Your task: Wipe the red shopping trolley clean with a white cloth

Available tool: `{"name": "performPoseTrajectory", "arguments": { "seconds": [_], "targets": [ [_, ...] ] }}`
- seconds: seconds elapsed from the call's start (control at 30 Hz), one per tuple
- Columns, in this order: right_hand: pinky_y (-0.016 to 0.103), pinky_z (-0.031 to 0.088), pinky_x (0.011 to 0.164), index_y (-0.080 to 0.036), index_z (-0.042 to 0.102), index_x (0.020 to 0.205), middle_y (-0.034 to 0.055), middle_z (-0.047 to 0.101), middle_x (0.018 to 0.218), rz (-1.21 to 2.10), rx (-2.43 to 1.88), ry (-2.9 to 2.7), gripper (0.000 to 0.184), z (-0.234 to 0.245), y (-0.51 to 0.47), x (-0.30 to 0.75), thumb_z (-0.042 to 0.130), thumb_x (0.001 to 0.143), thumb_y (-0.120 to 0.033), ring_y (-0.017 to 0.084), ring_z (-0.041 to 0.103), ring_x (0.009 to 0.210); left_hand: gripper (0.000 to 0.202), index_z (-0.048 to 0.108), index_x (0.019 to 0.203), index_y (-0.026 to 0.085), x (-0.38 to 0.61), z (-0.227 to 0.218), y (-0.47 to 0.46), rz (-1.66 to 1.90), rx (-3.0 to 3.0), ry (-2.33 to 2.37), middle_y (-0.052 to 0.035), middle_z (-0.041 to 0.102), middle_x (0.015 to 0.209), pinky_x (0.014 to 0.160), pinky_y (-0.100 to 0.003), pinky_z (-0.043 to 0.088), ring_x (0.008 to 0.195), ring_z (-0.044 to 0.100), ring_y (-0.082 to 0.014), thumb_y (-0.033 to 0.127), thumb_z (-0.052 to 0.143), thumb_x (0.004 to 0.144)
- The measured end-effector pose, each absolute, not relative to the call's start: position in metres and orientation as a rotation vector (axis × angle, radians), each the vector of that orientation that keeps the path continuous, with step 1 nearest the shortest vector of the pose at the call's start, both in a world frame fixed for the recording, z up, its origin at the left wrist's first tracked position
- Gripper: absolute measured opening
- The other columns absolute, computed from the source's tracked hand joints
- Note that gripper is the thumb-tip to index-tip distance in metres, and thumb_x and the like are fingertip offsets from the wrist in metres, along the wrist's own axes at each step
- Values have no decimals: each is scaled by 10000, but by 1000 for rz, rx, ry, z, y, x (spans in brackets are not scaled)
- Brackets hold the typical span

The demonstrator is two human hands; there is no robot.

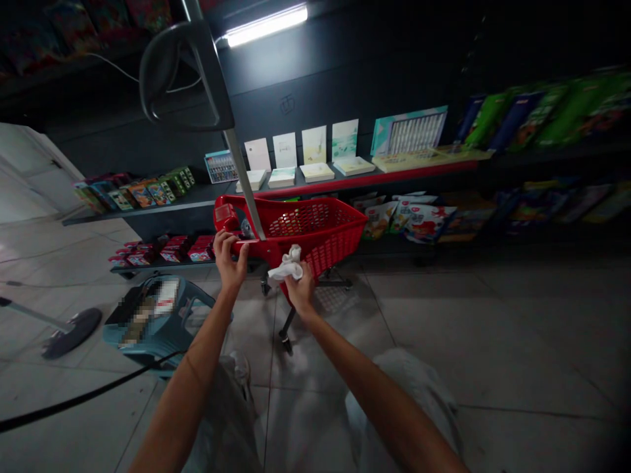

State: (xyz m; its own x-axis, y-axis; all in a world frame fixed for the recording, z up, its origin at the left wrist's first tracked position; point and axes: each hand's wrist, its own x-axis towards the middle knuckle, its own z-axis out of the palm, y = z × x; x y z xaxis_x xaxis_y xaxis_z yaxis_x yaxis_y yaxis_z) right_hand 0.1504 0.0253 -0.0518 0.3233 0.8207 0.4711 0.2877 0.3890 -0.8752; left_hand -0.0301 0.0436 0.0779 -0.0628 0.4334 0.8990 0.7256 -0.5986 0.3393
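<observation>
A red plastic shopping cart point(340, 238) on dark legs with casters stands in front of me, beside the shelves. My left hand point(229, 263) is closed over the near edge of the cart, at its left end by a red box-like part point(226, 217). A crumpled white cloth point(286, 268) is pinched in my right hand point(302, 289), close against the cart's near side. A grey metal pole point(241, 167) with a dark loop handle point(217, 85) rises at the cart's near rim. Where the pole ends below is not clear.
Behind the cart, a dark shelf point(197, 195) bears upright cards, boxes and snack bags point(428, 222). A blue plastic stool point(185, 322) stands at my left, with a black cable point(98, 394) near it. Further left is a round stand base point(73, 334).
</observation>
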Motion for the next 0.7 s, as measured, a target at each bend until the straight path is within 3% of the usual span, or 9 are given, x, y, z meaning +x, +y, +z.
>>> {"name": "performPoseTrajectory", "arguments": {
  "seconds": [0.07,0.17,0.3,0.4,0.57,0.7],
  "targets": [
    [398,513,1073,-202,625,1200,131,668,1240,327,-1076,-1276,282,-17,21,166,569,930,-261,252,629,1206,258,594,1043,225,-28,78,43,-1741,-1942,-1249,-120,597,1182,1169,-515,425,1344,532,-290,475,611,984],
    [422,428,1200,-217,607,1320,138,586,1418,191,-961,-1416,414,18,15,185,510,925,-140,250,531,1392,244,595,1029,226,-23,76,35,-1769,-1902,-1219,-110,599,1150,1170,-525,420,1334,539,-292,463,620,976],
    [441,363,1267,-254,554,1457,80,502,1567,114,-958,-1663,600,37,11,190,429,905,-56,224,423,1510,238,591,1009,225,-15,75,23,-1767,-1896,-1198,-104,596,1117,1153,-525,435,1321,545,-297,457,625,967],
    [466,356,1252,-249,575,1444,78,562,1524,48,-1013,-1748,565,45,14,184,439,924,-71,243,447,1485,240,589,1017,229,-17,74,18,-1755,-1901,-1180,-103,596,1119,1149,-538,437,1315,552,-305,459,625,961],
    [490,389,1164,-206,684,1277,121,711,1289,20,-1156,-1805,360,48,34,200,519,963,-145,289,584,1280,280,586,1039,229,-41,73,24,-1686,-1952,-1125,-113,588,1111,1103,-535,476,1242,578,-307,488,627,942],
    [491,404,1138,-222,715,1230,114,740,1227,18,-1224,-1847,328,34,51,229,551,954,-155,289,619,1172,334,570,1042,231,-65,72,30,-1654,-1957,-1184,-125,574,1123,1107,-549,470,1224,574,-313,545,613,938]
  ]
}}
